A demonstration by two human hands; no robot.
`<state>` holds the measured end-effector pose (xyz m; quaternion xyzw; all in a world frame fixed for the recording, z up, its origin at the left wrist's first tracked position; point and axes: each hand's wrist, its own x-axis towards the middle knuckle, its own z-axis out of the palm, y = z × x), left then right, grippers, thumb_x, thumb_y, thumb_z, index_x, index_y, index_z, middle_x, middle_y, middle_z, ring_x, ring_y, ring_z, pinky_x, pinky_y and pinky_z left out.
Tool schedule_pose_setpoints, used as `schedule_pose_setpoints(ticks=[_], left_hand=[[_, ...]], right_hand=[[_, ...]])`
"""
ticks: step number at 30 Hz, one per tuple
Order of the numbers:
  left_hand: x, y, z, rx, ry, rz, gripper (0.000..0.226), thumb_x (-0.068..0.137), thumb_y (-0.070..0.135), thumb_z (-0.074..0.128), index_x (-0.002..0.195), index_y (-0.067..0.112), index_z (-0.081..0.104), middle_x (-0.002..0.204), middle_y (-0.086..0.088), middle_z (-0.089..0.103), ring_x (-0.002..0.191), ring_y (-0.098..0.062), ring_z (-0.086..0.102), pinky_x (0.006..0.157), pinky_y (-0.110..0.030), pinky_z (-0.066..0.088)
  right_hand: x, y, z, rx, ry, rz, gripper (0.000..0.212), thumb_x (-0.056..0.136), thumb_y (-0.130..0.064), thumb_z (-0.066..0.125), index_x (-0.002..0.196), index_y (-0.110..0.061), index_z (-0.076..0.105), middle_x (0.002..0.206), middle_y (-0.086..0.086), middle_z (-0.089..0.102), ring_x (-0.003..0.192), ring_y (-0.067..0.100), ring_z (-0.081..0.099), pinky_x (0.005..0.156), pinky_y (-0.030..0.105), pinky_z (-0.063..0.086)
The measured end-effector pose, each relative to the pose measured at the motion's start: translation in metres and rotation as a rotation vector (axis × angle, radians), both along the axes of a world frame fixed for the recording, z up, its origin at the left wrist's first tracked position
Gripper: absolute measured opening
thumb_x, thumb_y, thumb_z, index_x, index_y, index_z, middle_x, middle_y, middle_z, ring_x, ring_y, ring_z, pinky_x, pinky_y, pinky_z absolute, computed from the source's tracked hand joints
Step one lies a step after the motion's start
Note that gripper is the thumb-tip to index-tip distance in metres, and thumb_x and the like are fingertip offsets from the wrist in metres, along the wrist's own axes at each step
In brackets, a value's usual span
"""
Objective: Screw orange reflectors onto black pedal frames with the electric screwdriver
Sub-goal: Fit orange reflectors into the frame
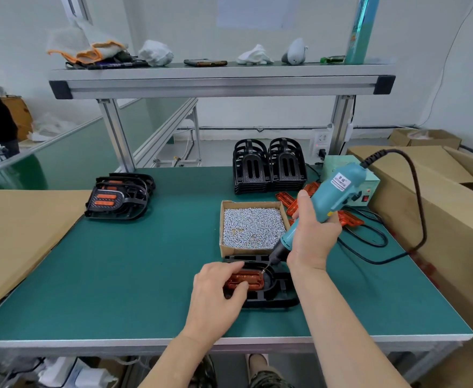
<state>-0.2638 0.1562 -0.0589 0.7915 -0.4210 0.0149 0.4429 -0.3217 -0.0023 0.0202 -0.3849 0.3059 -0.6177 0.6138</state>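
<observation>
A black pedal frame [274, 296] lies flat on the green table near the front edge, with an orange reflector [253, 278] seated in it. My left hand [218, 292] presses on the reflector and frame from the left. My right hand [312, 233] grips the teal electric screwdriver [331, 196], tilted down to the left. Its bit tip carries a screw at the reflector's right end. Loose orange reflectors [348, 218] lie behind the right hand.
A cardboard tray of silver screws [253, 226] sits just behind the frame. Stacked bare black frames [268, 166] stand at the back, finished frames with reflectors [119, 197] at the left. The screwdriver's power box [365, 189] and black cable [419, 219] are at the right, next to cardboard boxes.
</observation>
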Motion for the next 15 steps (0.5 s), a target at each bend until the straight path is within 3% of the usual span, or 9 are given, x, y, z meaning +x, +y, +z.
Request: schedule_pose_setpoints(ticks=[5,15], left_hand=[[0.002,-0.005,-0.004,0.048,-0.039,-0.039,0.015,0.083,0.028,0.07,0.095,0.029,0.078,0.104,0.014,0.061,0.107,-0.009,0.05,0.098,-0.036,0.039],[0.006,-0.006,-0.009,0.046,-0.004,-0.051,0.019,0.082,0.034,0.064,0.093,0.028,0.078,0.102,0.016,0.058,0.107,-0.009,0.047,0.099,-0.037,0.039]], right_hand=[[0.006,0.012,-0.001,-0.148,0.093,0.02,0.015,0.07,-0.047,0.075,0.062,-0.044,0.062,0.056,-0.017,0.052,0.06,0.009,0.049,0.063,0.035,0.046],[0.007,0.014,-0.003,-0.214,0.167,0.028,0.016,0.071,-0.049,0.073,0.064,-0.041,0.061,0.055,-0.013,0.051,0.056,0.01,0.047,0.058,0.034,0.044]])
